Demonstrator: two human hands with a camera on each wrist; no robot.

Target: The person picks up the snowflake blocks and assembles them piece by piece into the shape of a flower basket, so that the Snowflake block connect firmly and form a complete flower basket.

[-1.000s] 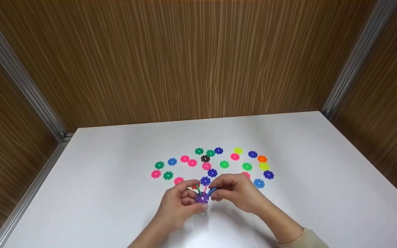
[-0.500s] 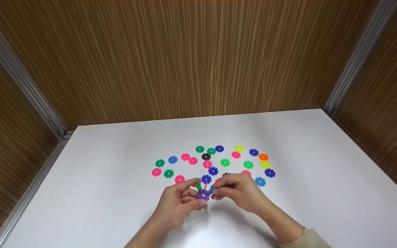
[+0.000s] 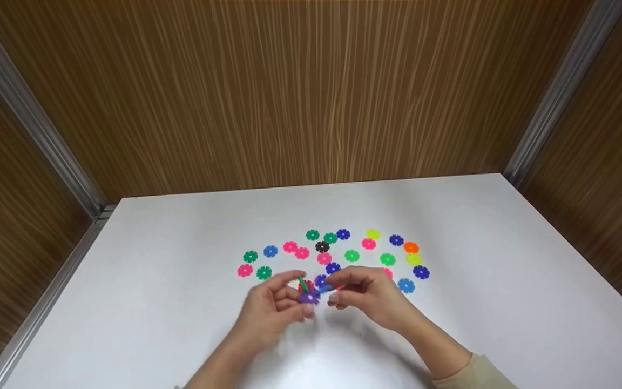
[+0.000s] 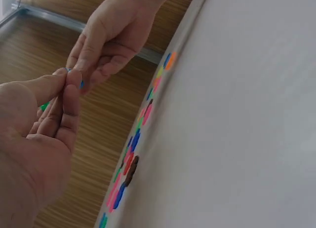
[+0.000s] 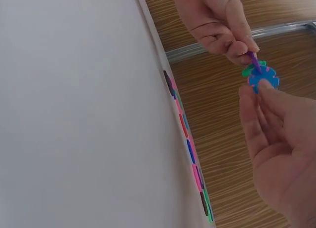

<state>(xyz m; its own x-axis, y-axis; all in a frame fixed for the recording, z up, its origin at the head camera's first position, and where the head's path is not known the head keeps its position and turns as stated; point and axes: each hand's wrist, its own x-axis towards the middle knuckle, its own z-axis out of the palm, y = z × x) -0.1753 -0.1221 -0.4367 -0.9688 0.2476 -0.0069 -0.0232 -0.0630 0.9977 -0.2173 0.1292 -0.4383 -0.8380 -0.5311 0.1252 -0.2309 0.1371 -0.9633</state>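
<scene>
Between finger and thumb my left hand [image 3: 270, 310] grips a purple notched plastic disc [image 3: 309, 298], held above the table. A green disc [image 3: 303, 284] stands out from its far side, slotted in on edge. The right hand [image 3: 370, 297] pinches a blue disc [image 5: 264, 79], which meets the purple one at an angle. In the right wrist view, its thumb lies over the blue face and a bit of pink shows behind. The left wrist view mostly hides the discs behind fingers.
Several loose notched discs lie flat on the white table [image 3: 154, 302] beyond the hands, among them a black disc [image 3: 322, 246], an orange disc [image 3: 411, 247] and a yellow disc [image 3: 373, 234]. A wood-grain panel [image 3: 300, 97] stands along the back edge.
My left hand has shifted slightly left and away with the purple and green discs. The blue disc now lies more sideways, and the right fingers are a little further apart.
</scene>
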